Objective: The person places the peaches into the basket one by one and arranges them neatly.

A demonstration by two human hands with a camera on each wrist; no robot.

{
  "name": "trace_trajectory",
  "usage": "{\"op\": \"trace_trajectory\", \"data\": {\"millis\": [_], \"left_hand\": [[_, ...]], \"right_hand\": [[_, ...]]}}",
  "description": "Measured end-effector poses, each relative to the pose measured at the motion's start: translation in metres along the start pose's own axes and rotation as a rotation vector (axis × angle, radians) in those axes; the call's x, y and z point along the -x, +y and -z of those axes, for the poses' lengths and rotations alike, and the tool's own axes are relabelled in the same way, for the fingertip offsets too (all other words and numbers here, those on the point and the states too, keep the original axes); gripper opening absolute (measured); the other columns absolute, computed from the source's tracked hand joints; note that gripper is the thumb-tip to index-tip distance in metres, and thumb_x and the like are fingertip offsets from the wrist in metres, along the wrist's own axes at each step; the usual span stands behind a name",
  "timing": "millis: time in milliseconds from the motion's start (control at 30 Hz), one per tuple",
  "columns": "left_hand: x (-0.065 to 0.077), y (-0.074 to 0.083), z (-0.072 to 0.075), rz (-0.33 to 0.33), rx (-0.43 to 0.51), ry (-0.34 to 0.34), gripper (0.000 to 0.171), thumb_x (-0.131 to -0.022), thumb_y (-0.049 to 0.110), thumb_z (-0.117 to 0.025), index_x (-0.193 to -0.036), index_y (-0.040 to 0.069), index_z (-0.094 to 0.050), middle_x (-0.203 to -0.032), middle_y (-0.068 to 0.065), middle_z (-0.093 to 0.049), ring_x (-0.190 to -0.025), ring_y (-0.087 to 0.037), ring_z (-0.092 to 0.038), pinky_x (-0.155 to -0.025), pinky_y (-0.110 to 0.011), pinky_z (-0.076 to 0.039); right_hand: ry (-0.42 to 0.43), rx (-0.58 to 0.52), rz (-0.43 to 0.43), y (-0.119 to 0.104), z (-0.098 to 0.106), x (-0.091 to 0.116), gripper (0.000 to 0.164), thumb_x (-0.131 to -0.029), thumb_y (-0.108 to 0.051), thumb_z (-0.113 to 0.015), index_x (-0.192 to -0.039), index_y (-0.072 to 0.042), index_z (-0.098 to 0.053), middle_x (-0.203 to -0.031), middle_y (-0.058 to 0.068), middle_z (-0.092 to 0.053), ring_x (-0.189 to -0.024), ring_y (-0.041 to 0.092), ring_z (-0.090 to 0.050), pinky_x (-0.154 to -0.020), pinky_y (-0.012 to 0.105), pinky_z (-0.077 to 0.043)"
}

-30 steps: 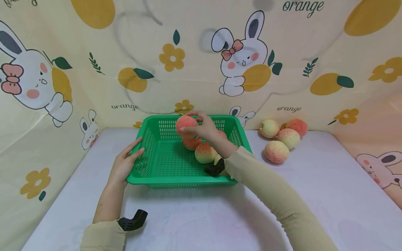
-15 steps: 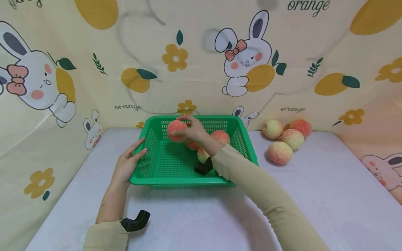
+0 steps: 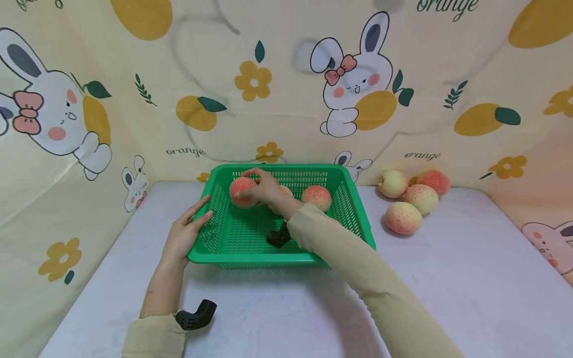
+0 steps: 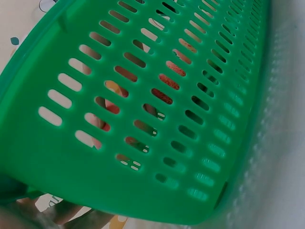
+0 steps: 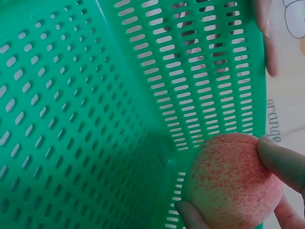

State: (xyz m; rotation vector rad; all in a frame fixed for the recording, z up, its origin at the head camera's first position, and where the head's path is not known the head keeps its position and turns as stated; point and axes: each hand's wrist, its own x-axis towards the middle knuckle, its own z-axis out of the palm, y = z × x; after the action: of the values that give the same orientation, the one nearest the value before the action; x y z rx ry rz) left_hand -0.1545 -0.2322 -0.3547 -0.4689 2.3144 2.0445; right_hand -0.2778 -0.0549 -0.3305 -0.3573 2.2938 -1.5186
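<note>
In the head view my right hand holds a reddish peach inside the green plastic basket, near its back left corner. The right wrist view shows thumb and fingers pinching this peach close to the perforated wall. My left hand grips the basket's left rim. Seen from the left wrist, that hand is mostly hidden, with some fingers below the green wall. A second peach lies at the basket's right side. Another is partly covered by my right hand, and my forearm blocks part of the basket.
Several peaches sit clustered on the white table right of the basket. Behind stands a cream cloth backdrop with printed rabbits and oranges. Each wrist carries a black device.
My right hand has carried the peach leftward and lower into the basket's back left area. The left hand keeps its hold on the rim. The head view has shifted slightly.
</note>
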Motion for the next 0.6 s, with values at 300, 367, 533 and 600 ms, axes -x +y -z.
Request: {"op": "trace_trajectory", "data": {"millis": [300, 367, 533, 600], "left_hand": [[0.0, 0.0, 0.0, 0.011, -0.008, 0.0, 0.05, -0.099, 0.03, -0.054, -0.147, 0.032, -0.039, -0.158, 0.0, -0.024, -0.139, -0.023, -0.029, -0.107, -0.042, -0.033], [-0.001, 0.0, 0.0, 0.009, -0.01, 0.0, 0.05, -0.099, 0.03, -0.054, -0.147, 0.032, -0.039, -0.158, 0.0, -0.023, -0.14, -0.023, -0.027, -0.109, -0.042, -0.032], [0.0, 0.0, 0.0, 0.011, 0.001, -0.005, 0.05, -0.099, 0.03, -0.054, -0.147, 0.033, -0.039, -0.159, 0.001, -0.022, -0.141, -0.022, -0.026, -0.109, -0.041, -0.031], [-0.001, 0.0, 0.0, 0.011, 0.008, -0.007, 0.05, -0.099, 0.03, -0.054, -0.147, 0.033, -0.039, -0.159, 0.001, -0.022, -0.14, -0.022, -0.027, -0.108, -0.041, -0.032]], "right_hand": [[0.007, 0.103, -0.033, 0.004, -0.012, -0.009, 0.053, -0.082, -0.016, -0.077, -0.13, -0.018, -0.054, -0.134, 0.013, -0.05, -0.095, 0.026, -0.057, -0.075, 0.049, -0.053], [0.01, 0.141, -0.037, 0.005, -0.016, -0.011, 0.053, -0.083, -0.017, -0.076, -0.131, -0.018, -0.054, -0.135, 0.012, -0.05, -0.088, 0.024, -0.056, -0.072, 0.046, -0.053], [0.016, 0.195, -0.049, 0.005, -0.022, -0.014, 0.052, -0.084, -0.014, -0.075, -0.131, -0.018, -0.054, -0.135, 0.012, -0.051, -0.075, 0.019, -0.051, -0.061, 0.034, -0.047], [0.013, 0.188, -0.071, 0.003, -0.022, -0.014, 0.052, -0.084, -0.01, -0.073, -0.132, -0.018, -0.054, -0.133, 0.012, -0.052, -0.067, 0.017, -0.045, -0.056, 0.031, -0.041]]}}
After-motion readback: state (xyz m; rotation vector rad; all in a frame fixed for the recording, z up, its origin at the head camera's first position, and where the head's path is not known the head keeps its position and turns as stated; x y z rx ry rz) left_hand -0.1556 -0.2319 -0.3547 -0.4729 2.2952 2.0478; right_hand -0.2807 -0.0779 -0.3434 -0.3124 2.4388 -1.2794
